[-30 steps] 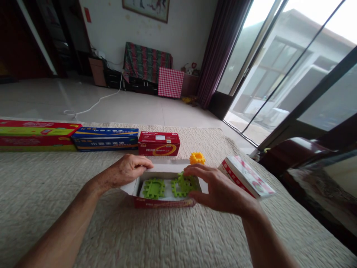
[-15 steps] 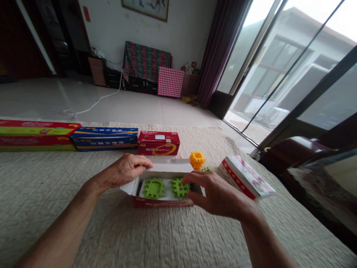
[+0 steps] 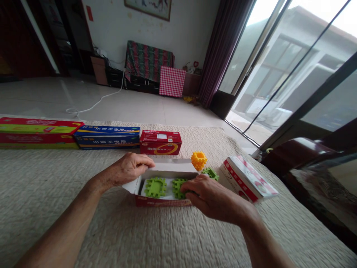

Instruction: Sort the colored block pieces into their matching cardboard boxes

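A small open red box (image 3: 163, 202) lies on the quilted cloth in front of me. Inside it lie two flat green plastic puzzle pieces: one at the left (image 3: 155, 186) and one at the right (image 3: 177, 186). My left hand (image 3: 128, 169) grips the box's upper left edge, fingers curled over the white flap. My right hand (image 3: 213, 197) reaches into the box's right end, its fingertips pressed on the right green piece. Just behind the box stand an orange block cube (image 3: 198, 160) and another green piece (image 3: 210, 173).
Three closed boxes line the far edge of the cloth: a long red one (image 3: 36, 132), a blue one (image 3: 107, 137), a small red one (image 3: 160, 142). A red-and-white box lid (image 3: 248, 179) lies at the right. Dark wooden furniture (image 3: 301, 156) and glass doors are further right.
My right hand has lowered the right green piece flat into the box and slid nearer. A green piece behind the box has come into view. The left hand has kept its hold.
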A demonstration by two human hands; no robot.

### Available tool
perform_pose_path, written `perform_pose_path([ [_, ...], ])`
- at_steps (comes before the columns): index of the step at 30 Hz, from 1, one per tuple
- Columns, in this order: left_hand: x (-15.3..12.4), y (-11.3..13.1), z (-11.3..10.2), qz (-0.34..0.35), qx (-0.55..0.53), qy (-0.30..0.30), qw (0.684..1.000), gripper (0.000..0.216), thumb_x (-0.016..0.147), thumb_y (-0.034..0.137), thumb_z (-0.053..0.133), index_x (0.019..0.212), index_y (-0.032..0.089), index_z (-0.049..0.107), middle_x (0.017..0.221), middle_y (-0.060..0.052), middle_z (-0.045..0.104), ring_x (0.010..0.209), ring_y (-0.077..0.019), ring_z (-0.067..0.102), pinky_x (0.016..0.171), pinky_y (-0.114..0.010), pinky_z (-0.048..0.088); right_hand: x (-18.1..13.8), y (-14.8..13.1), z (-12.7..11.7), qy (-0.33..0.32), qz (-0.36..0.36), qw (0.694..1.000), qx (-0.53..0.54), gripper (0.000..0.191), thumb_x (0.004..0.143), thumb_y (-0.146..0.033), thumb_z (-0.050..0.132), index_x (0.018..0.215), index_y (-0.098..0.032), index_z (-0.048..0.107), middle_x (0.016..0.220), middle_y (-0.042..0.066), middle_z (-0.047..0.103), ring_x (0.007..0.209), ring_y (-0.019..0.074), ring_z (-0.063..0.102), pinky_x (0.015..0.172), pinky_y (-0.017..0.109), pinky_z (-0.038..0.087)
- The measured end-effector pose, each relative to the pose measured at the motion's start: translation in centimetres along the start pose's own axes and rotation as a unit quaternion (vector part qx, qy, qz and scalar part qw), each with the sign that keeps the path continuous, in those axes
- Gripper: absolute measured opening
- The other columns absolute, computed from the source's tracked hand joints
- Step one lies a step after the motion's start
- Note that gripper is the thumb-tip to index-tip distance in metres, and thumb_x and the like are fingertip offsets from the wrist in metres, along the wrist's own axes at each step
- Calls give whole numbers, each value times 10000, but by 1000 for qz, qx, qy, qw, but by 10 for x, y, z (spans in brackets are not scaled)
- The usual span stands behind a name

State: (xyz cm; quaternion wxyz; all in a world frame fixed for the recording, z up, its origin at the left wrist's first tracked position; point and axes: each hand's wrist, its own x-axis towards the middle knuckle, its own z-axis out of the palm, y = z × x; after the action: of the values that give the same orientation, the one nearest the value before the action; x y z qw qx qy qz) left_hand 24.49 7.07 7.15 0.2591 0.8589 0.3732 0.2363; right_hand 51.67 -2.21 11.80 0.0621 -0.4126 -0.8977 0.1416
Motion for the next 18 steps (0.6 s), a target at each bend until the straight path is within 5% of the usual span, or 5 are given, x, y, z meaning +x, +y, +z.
perform_pose_path([
  [6,1,-2,0,2,1,-9,1000,298,822,195,460,930,200,738,1042,-4,735,957,-158,660,894,-224,483,-11,12,-12,24,12,999,24,203,925,-168,412,919,-230,605,833,4,687,736,123,608,697,252,473],
  [10,1,-2,-1,-4,4,-8,1000,287,834,215,469,933,200,738,1047,-2,731,962,-158,658,886,-207,479,-35,50,-28,110,117,987,-17,282,845,-184,524,1098,-254,629,1013,12,710,866,155,651,803,304,494],
  [13,1,-2,-1,-8,5,-13,1000,288,838,221,470,946,202,737,1053,0,729,963,-157,658,874,-197,480,-45,79,-29,72,184,979,-49,425,748,-135,569,1154,-245,625,1061,43,705,914,198,659,832,356,516],
  [18,1,-2,-1,-8,14,-12,1000,292,841,220,467,947,201,738,1063,2,728,964,-153,659,869,-186,479,-41,107,-7,47,145,988,-36,669,643,-12,502,1272,-236,541,1341,54,578,1228,218,534,1069,404,420],
])
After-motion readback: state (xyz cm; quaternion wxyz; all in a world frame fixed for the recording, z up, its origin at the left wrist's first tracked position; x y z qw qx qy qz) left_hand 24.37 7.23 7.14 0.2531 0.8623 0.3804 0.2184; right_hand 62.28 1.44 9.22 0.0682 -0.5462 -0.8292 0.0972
